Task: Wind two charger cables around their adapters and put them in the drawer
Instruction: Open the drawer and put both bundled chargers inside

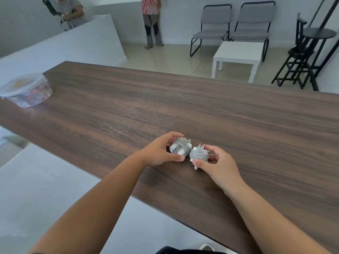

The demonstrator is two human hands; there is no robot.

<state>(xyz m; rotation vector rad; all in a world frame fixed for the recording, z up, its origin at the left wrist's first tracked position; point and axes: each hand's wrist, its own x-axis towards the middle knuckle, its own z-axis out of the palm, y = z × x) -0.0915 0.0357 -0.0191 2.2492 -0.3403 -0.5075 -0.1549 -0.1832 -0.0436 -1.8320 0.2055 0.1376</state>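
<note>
Two bare forearms reach over the near edge of the dark wood counter (201, 110), each hand on a wound charger.

The left hand (161, 151) has its grip clamped on the left charger bundle (180, 148), thumb below and fingers curled over it. The right hand (218, 164) pinches the right charger bundle (200, 154), a loose cable tip poking out beneath. The bundles sit just beside each other on the counter. A clear lidded tub (25, 90) stands far left.

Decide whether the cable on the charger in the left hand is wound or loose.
Wound. Grey cable crosses in tight loops over the white adapter held by the left hand; no slack trails on the table.
</note>
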